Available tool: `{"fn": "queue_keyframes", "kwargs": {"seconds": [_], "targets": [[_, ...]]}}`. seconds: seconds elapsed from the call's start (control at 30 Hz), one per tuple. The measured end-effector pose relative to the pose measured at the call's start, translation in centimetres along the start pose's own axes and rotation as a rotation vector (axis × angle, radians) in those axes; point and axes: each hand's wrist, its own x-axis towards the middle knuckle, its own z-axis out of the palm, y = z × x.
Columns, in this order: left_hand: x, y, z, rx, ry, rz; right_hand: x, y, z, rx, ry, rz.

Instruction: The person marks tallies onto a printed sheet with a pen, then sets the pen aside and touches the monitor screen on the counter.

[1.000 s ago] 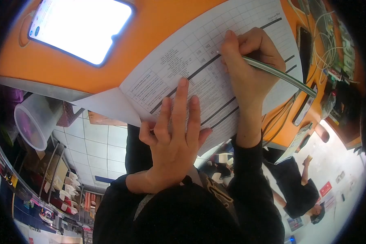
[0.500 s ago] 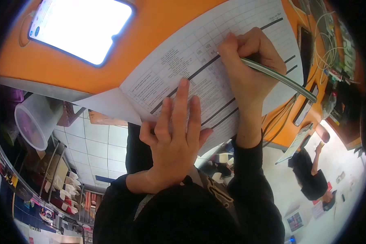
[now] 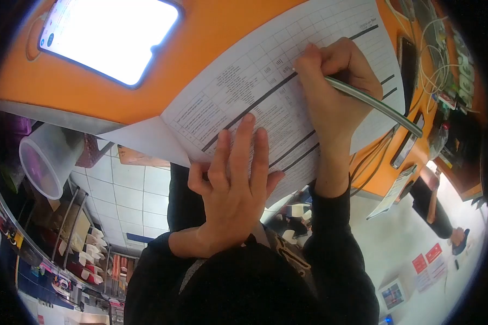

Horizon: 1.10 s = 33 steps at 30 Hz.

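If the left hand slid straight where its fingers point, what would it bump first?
The way looks free: the bare left hand would cross the white, black-printed paper, then likely meet the flat orange tabletop, though depth is hard to judge.

Decent lane over the orange desk (image 3: pixel 200 46) between the lit phone (image 3: pixel 108 40) and the paper (image 3: pixel 284 105). Cables (image 3: pixel 382 143) and a dark device (image 3: pixel 408 60) crowd the paper's right side tho.

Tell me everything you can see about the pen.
The pen is slim and glossy, greenish-silver with pale lengthwise highlights and a darker back end; metal or plastic, I can't tell. The right hand grips it near its pale tip, hiding part of the barrel. It slants over the printed sheet, tip beside a thick black line; contact there is unclear.
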Motion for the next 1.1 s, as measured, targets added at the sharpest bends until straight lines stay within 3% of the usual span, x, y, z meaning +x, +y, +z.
{"fn": "queue_keyframes", "kwargs": {"seconds": [0.13, 0.3, 0.53, 0.6, 0.73, 0.9, 1.0, 1.1], "targets": [[-0.2, 0.4, 0.1, -0.006, 0.007, -0.026, -0.1, -0.2, 0.1, 0.01, 0.008, 0.094], [-0.3, 0.8, -0.3, 0.012, -0.082, -0.012, 0.3, 0.1, 0.4, -0.07, 0.052, -0.112], [-0.7, 1.8, -0.7, 0.065, -0.141, 0.017, 0.0, 0.3, 0.6, -0.017, 0.081, -0.107], [-1.1, 2.1, -0.1, 0.15, -0.12, 0.061, -0.2, -0.2, 0.4, 0.212, 0.144, 0.168], [-1.1, 2.1, -0.6, 0.164, -0.186, 0.076, 0.0, -0.2, 0.3, 0.386, 0.126, 0.148], [-1.4, 1.9, -0.2, 0.115, -0.155, 0.089, -0.9, -1.2, -1.5, 0.156, -0.128, 0.044], [-1.2, 2.0, -0.3, 0.146, -0.17, 0.096, -1.9, -0.3, -1.5, 0.097, -0.081, -0.089], [-0.9, 2.0, -0.9, 0.084, -0.187, 0.044, -2.1, -0.2, -1.5, 0.061, -0.011, -0.007]]}}
